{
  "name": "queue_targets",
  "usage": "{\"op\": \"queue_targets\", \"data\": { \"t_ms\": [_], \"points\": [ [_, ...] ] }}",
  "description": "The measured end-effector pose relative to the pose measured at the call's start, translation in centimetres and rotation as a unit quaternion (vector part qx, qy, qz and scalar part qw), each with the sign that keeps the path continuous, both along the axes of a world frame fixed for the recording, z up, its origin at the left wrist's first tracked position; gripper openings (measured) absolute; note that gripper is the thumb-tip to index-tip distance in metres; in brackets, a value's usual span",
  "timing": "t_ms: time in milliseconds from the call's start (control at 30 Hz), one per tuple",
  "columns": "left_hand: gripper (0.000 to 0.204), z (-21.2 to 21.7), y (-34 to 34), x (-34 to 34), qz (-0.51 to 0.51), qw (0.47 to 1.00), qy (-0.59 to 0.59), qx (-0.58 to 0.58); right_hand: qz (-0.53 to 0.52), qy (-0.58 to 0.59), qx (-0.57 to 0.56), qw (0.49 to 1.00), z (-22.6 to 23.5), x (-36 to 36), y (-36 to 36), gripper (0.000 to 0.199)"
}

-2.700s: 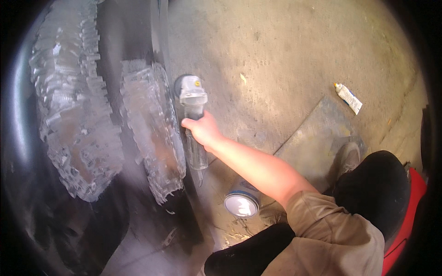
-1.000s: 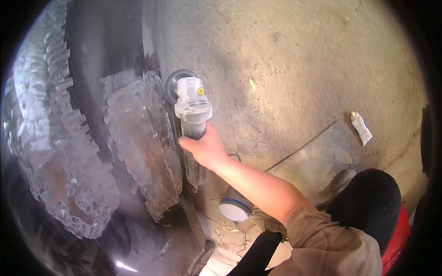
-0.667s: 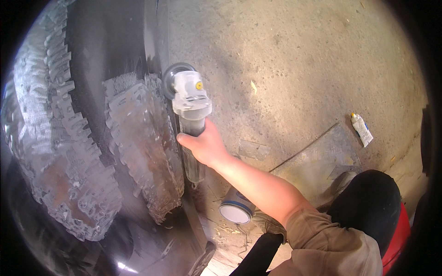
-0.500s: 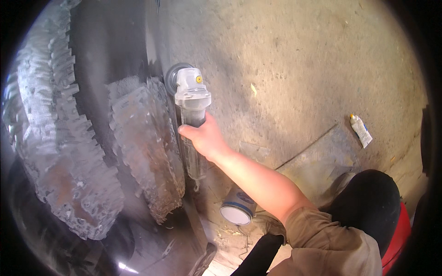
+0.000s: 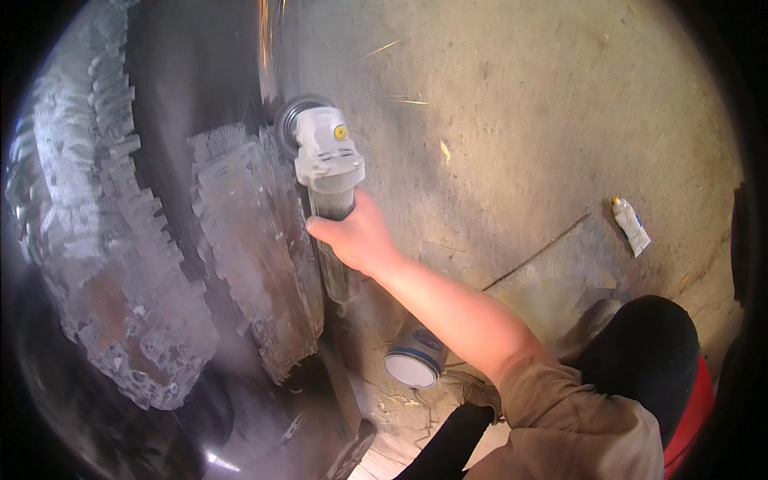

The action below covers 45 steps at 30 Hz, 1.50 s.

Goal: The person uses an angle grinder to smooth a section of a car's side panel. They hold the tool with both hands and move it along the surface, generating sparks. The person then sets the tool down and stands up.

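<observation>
My right hand (image 5: 356, 236) is wrapped around the body of a grey angle grinder (image 5: 328, 160). Its disc (image 5: 290, 120) is pressed against the edge of a dark car body panel (image 5: 160, 96). The panel carries sanded, bare-metal patches (image 5: 256, 240) just left of the tool. A few sparks (image 5: 392, 50) fly off up and to the right of the disc. My forearm comes in from the lower right in a khaki sleeve. My left hand is out of view.
A spray can with a white cap (image 5: 416, 364) lies on the concrete floor (image 5: 544, 104) under my forearm. A small white tube (image 5: 630, 224) lies at the right, beside a flat sheet (image 5: 552, 280). My knee in black trousers (image 5: 640, 352) sits lower right.
The grinder and my right hand have shifted slightly up along the panel edge. Sparks now fly from the disc. The view has tilted a little.
</observation>
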<state>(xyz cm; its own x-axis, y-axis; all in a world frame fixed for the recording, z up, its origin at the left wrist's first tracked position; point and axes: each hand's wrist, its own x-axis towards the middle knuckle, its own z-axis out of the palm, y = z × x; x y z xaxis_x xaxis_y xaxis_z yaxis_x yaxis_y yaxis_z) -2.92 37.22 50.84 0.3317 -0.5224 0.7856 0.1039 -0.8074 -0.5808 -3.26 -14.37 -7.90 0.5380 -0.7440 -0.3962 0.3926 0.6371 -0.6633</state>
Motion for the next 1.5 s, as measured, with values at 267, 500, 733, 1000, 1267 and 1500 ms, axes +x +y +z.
{"op": "queue_targets", "data": {
  "t_ms": [267,500,733,1000,1267,1500],
  "points": [
    [0.053,-0.5,0.1,-0.1,0.023,1.0,0.01,0.01,-0.022,-0.043,0.029,0.998,-0.9,-0.2,4.8,0.049],
    [0.053,-1.3,-0.6,-0.5,0.049,0.999,0.019,0.013,0.117,-0.028,0.109,0.987,-0.8,-3.9,11.9,0.052],
    [0.053,-1.5,-0.7,0.3,0.061,0.997,0.033,0.015,0.233,-0.023,0.147,0.961,-0.3,-7.7,19.7,0.052],
    [0.054,-1.4,0.1,0.9,0.035,0.998,0.049,-0.022,0.05,-0.082,0.109,0.989,-1.8,-2.8,13.7,0.023],
    [0.057,-0.8,1.9,1.9,0.039,0.998,0.039,-0.037,0.145,-0.082,0.104,0.981,-1.3,-5.5,18.3,0.042],
    [0.053,-3.2,-0.1,1.4,0.03,0.999,0.02,-0.026,0.188,-0.046,0.093,0.977,-0.5,-7.8,23.4,0.051]
  ]
}}
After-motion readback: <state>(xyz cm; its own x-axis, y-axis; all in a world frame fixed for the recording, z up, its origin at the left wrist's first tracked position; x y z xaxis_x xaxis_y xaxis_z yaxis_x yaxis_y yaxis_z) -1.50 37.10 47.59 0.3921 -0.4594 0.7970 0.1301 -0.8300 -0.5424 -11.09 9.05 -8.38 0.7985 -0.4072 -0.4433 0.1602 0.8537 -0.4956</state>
